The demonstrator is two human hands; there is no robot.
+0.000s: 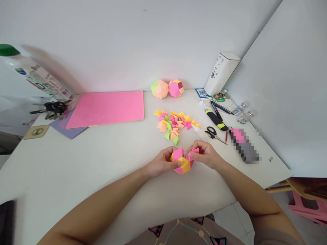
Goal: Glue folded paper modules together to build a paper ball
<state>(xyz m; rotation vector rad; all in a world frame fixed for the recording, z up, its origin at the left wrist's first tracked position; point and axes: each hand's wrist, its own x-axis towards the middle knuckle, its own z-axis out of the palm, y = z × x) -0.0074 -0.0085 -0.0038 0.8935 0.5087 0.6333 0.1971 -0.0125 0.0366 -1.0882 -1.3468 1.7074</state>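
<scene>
Head camera: a smooth white tabletop [114, 149] spreads under and around both hands, and there, well beyond the left hand, lies a broad pink sheet [107, 107], flat and rectangular, overlapping a purple sheet [70, 127] at its near left corner. Farther left of the hands, a green-capped plastic bottle [41, 73]; far past the right hand, a pale container [221, 73] with rounded sides, upright by the wall.

Now the hands! The left hand [165, 160] is half curled, cupping the left side of a folded-paper model [182, 161], thumb laid across its front. The right hand [204, 154] is nearly closed, thumb and fingertips pinching a pink flap on the model's right side. So the model sits right between them: pink and yellow, faceted, crisply creased, with a gap at its top.

Straight ahead of the hands, well apart from them, two many-sided paper balls sit side by side, a peach-and-green ball [160, 90] and a pink-and-yellow ball [175, 89]. Just beyond the right hand come a black-and-yellow cutter [216, 119], black-handled metal scissors [216, 136] and a translucent squeeze bottle [200, 132]. Smallest of all, near and ahead of both hands: loose paper pieces [173, 122], pointed, matte, in pink, yellow, peach and green.
</scene>
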